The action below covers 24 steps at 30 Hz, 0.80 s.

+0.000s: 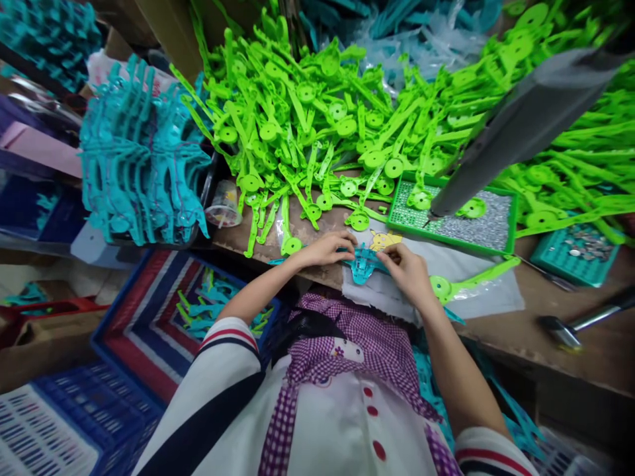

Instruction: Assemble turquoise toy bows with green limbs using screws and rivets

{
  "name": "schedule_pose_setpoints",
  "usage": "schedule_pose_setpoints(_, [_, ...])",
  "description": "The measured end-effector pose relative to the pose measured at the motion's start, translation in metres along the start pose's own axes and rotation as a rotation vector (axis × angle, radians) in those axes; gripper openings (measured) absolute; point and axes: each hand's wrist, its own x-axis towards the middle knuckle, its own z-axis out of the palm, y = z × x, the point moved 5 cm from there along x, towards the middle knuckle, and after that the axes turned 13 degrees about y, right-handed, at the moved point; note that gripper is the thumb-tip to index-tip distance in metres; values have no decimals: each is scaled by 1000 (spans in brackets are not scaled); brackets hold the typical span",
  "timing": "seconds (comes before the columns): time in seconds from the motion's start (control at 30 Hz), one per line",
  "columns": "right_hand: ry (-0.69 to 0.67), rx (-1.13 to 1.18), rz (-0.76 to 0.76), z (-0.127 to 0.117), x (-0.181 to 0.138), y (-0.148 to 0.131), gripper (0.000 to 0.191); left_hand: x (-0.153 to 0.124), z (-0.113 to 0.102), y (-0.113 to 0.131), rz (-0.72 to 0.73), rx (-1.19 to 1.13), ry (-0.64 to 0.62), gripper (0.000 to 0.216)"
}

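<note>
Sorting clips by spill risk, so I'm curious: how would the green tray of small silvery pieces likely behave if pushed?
The green tray would probably slide rather than tip, being broad and low. Its right end likely drags more, since the silvery pieces gather there. A sharp shove might scatter some, as the top is open.

No text, label, brand or number is legible. Reddish marks on the white plastic bag (161,79), located behind the stacked turquoise parts (143,155), are too blurred to read. The white cloth (489,284) on the bench (501,330) carries a yellow cartoon figure (385,239); no wording can be made out beside it. The checked apron (381,334) bears a pale patch (347,350) with a purple flower motif and no readable lettering.
</note>
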Motion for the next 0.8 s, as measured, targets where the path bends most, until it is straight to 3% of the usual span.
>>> schedule_pose_setpoints(0.17, [120, -286, -286, -30, -24, -27, 45, -5, -1, 2, 51, -15, 62, 14])
schedule_pose_setpoints(0.3, [82, -441, -520, -22, -47, -43, 40, -10, -9, 18, -13, -31, 252, 23])
schedule_pose_setpoints(0.37, [49, -453, -582, -13, -51, -43, 37, -6, -6, 29, -83, -24, 271, 36])
schedule_pose_setpoints(0.47, [30, -440, -636, -7, -52, -41, 35, 14, 7, 44, -108, -22, 171, 61])
schedule_pose_setpoints(0.53, [26, -430, -649, -7, -53, -39, 35, 30, 17, 49, -108, -38, 68, 66])
schedule_pose_setpoints(0.67, [0, -355, -595, -12, -59, -32, 33, 49, 30, 45, -139, -94, -165, 62])
schedule_pose_setpoints(0.8, [30, -170, -464, -19, -55, -25, 35, 43, 27, 37, -163, -159, -187, 51])
